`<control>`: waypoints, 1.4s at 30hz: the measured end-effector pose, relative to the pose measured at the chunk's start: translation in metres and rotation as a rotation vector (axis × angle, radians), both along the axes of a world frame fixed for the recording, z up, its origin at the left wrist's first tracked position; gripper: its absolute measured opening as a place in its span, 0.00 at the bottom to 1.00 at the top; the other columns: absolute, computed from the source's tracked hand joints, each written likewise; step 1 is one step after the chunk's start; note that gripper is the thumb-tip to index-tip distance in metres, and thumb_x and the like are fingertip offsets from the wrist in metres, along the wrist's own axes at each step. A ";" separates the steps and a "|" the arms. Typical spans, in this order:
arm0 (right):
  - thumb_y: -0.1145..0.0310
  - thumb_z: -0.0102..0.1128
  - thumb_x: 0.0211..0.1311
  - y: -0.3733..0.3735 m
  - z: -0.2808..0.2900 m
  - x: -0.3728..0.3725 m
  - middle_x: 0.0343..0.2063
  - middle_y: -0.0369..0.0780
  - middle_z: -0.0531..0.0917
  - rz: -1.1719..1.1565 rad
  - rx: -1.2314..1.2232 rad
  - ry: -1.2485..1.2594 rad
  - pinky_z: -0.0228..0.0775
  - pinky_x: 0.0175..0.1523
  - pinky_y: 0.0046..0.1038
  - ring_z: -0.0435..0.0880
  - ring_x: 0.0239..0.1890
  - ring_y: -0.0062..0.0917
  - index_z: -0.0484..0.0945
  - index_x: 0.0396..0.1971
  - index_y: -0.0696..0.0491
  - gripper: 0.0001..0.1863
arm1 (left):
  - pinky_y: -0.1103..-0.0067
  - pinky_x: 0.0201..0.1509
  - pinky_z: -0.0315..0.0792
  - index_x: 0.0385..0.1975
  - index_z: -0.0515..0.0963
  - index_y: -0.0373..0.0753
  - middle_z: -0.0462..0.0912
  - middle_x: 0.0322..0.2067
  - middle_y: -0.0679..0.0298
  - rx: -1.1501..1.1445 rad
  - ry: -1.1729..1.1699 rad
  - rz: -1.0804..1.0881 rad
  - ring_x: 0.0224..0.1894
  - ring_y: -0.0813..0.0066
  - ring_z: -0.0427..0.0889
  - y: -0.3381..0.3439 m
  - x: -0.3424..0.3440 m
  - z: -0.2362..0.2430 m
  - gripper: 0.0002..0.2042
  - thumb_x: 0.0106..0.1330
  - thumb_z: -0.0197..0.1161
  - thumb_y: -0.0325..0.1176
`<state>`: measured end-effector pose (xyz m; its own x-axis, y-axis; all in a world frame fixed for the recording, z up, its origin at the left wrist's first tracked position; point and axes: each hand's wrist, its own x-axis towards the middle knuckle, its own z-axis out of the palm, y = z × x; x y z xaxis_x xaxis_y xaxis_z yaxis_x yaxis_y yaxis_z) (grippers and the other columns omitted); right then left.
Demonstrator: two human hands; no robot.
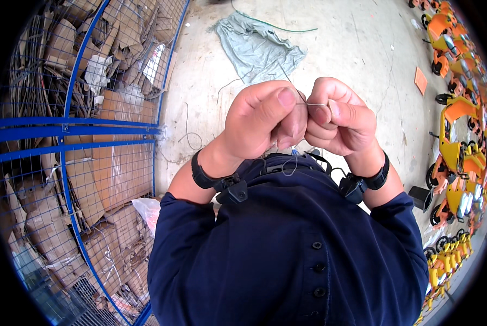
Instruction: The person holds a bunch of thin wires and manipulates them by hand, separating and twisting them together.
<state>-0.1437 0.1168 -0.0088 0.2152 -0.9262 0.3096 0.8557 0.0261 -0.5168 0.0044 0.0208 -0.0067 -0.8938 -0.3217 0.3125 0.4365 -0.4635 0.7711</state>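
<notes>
My left hand and my right hand are raised close together in front of my chest. Both are closed, thumb against fingers, on a thin grey string. A short taut stretch of it runs between the two pinches, and a loose loop hangs below against my dark shirt. Another length slants up from my left hand toward the floor sheet. Whether this string is cord or wire, I cannot tell. A crumpled grey-green sack-like sheet lies on the floor beyond my hands.
At the left stands a blue mesh cage packed with flattened cardboard. Loose string curls on the floor near it. Rows of orange and yellow small wheeled machines line the right side. An orange flat piece lies near them.
</notes>
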 end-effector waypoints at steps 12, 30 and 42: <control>0.69 0.48 0.68 -0.001 -0.005 0.000 0.15 0.29 0.60 -0.109 -0.025 0.034 0.44 0.20 0.19 0.52 0.15 0.12 0.70 0.34 0.61 0.10 | 0.83 0.21 0.62 0.25 0.69 0.34 0.69 0.20 0.60 -0.111 0.059 0.171 0.16 0.78 0.65 0.002 -0.002 -0.003 0.16 0.73 0.42 0.37; 0.72 0.56 0.64 0.019 0.017 -0.013 0.23 0.33 0.77 -0.626 -0.055 1.074 0.64 0.28 0.16 0.71 0.23 0.11 0.76 0.34 0.59 0.05 | 0.81 0.31 0.73 0.34 0.81 0.36 0.82 0.27 0.61 -1.240 -0.080 0.648 0.29 0.72 0.81 -0.020 0.006 -0.001 0.07 0.56 0.66 0.23; 0.76 0.58 0.57 0.015 0.019 -0.021 0.26 0.42 0.80 -0.699 -0.426 1.623 0.71 0.34 0.31 0.79 0.29 0.37 0.78 0.34 0.56 0.05 | 0.84 0.25 0.68 0.33 0.80 0.34 0.80 0.23 0.64 -0.990 -0.253 0.314 0.23 0.80 0.77 -0.028 0.016 0.005 0.04 0.63 0.62 0.26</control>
